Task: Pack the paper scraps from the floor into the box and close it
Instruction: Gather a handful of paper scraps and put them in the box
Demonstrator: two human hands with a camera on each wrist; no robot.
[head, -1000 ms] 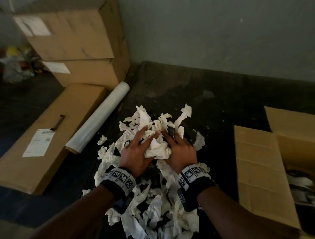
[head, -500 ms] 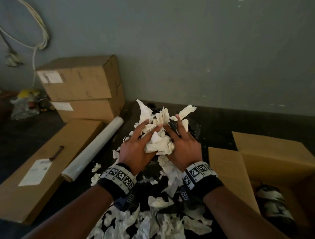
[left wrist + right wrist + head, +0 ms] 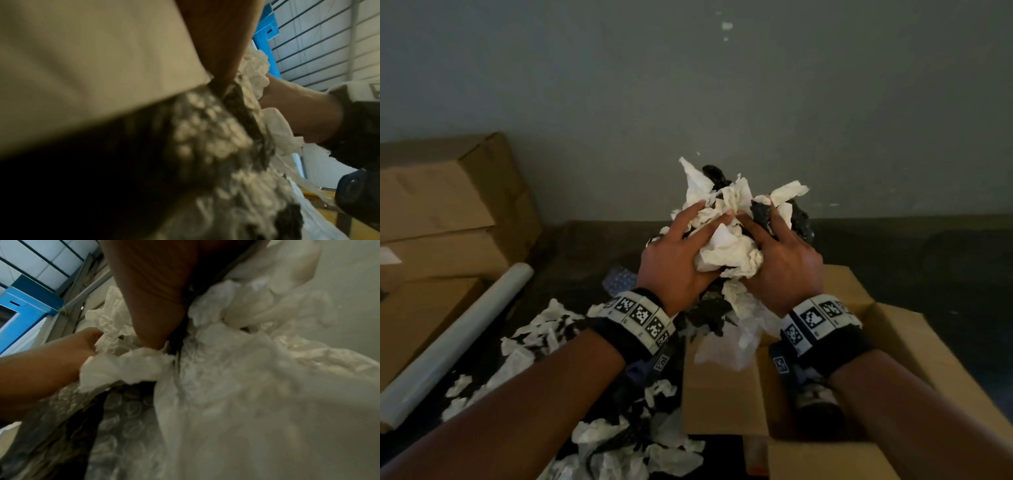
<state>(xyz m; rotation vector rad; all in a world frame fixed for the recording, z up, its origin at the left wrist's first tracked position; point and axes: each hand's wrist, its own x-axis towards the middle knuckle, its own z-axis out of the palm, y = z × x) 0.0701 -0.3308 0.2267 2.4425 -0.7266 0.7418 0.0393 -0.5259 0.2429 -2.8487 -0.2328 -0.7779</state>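
A bundle of crumpled white and dark paper scraps (image 3: pixel 729 240) is squeezed between my two hands, lifted clear of the floor. My left hand (image 3: pixel 678 253) grips its left side with fingers spread over the paper; my right hand (image 3: pixel 780 260) grips its right side. The bundle hangs above the near left edge of the open cardboard box (image 3: pixel 914 346), whose flaps stand open. In the wrist views the scraps (image 3: pixel 131 368) and bubble wrap (image 3: pixel 207 142) fill the frame. More scraps (image 3: pixel 530 346) remain on the dark floor at lower left.
A white roll (image 3: pixel 452 342) lies on the floor at left beside a flat cardboard carton (image 3: pixel 417 318). Stacked cardboard boxes (image 3: pixel 448 202) stand against the grey wall at far left. A dark wrapped item (image 3: pixel 815 401) lies inside the open box.
Both hands have lifted the bundle off the floor pile and carried it to the right, from over the pile to above the open box.
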